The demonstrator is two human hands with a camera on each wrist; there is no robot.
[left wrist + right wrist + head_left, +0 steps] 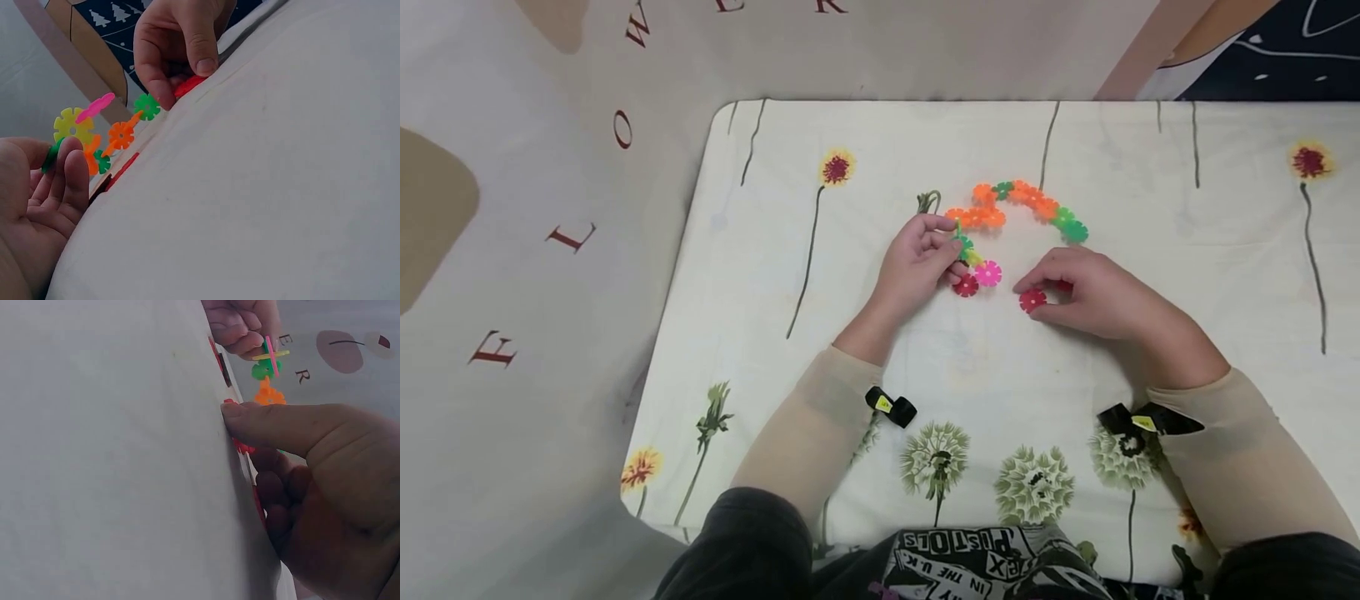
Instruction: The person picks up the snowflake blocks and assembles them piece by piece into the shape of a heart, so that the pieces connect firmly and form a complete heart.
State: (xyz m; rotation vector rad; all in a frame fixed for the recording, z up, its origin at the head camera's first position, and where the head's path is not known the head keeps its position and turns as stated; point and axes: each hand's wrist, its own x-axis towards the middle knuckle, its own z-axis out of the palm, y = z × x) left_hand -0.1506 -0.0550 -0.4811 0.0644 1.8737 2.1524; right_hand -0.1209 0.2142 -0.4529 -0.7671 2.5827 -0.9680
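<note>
My left hand (pixel 916 260) pinches a green snowflake building disc (pixel 53 154) between thumb and finger. A yellow disc (pixel 73 127) and a pink disc (pixel 988 273) are joined to it, held above the cloth. Just below those fingers a red disc (pixel 966 285) lies on the table. My right hand (pixel 1097 290) is low at the tabletop, its thumb and fingers pinching another red disc (pixel 1032 301) at the cloth. More red (pixel 1064 286) shows beneath that hand, mostly hidden by it.
Behind the hands, a curved chain of orange and green discs (pixel 1033 200) lies on the flower-print tablecloth (pixel 970 358). The table's left edge (pixel 679 250) runs beside a pale printed backdrop (pixel 925 58). Black straps (pixel 891 406) sit at both wrists.
</note>
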